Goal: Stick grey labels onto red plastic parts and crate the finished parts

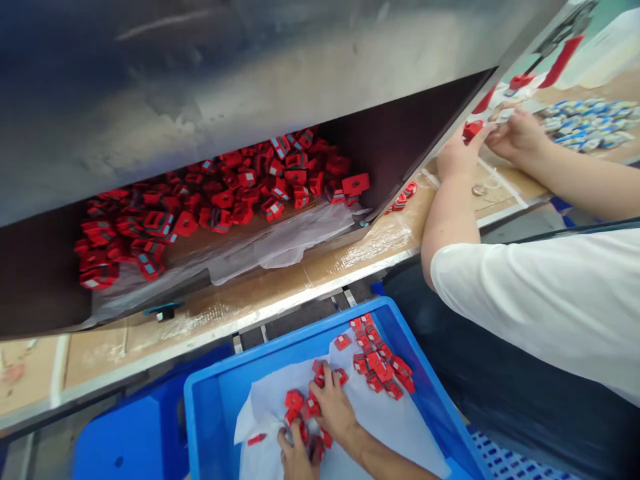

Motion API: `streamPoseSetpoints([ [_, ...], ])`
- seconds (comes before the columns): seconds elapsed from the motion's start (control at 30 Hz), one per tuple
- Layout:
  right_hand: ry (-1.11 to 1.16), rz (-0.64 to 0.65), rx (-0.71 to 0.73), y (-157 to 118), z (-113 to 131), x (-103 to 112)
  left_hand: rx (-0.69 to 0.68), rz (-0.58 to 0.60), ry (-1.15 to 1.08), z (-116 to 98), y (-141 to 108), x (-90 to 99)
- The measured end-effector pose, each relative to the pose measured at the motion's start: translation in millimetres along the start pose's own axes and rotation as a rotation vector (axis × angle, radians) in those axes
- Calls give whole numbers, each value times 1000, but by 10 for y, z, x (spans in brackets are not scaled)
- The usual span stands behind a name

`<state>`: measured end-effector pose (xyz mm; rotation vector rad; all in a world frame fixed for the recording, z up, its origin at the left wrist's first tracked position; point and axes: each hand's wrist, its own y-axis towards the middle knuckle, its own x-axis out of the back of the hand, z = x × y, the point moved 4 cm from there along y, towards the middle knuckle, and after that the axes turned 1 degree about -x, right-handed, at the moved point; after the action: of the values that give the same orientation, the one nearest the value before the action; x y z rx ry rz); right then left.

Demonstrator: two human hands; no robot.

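Small red plastic parts with dark bands (294,400) lie loose on a white sheet (395,427) inside a blue tray (220,380). My left hand (299,457) reaches in from the bottom edge, its bent fingers around some of these parts. Just to the right and farther in, my right hand (333,403) curls its fingers down over more of them. My palms and fingers partly hide the parts they touch. Another group of red parts (383,367) sits close together at the tray's right side, and a lone red piece (257,439) lies left of my left hand.
Above the tray, a metal box (300,80) with an open front holds a heap of red parts (240,187) on a workbench (280,287). At right, a co-worker's hands (460,157) handle a red piece. A blue stool (133,433) stands left of the tray.
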<state>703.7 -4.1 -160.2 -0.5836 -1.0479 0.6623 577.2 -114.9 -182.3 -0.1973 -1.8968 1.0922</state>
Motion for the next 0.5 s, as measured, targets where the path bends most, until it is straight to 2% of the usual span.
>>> streamPoseSetpoints([
  [0.07,90,-53,-29,-75,-45,87,39,-41,1,27,83,-111],
  [0.2,359,-239,-26,-284,-188,268,-19,-108,129,-12,111,-205],
  [0.27,495,-327,-41,-412,-302,317,-35,-100,206,-40,92,-257],
  [0.37,679,-387,-62,-619,-438,385,-29,-73,299,-73,89,-346],
  [0.43,768,-430,-56,-754,-427,548,-42,-53,352,-90,111,-398],
  [0.5,799,-477,10,-854,-267,889,-67,-30,400,-94,140,-435],
])
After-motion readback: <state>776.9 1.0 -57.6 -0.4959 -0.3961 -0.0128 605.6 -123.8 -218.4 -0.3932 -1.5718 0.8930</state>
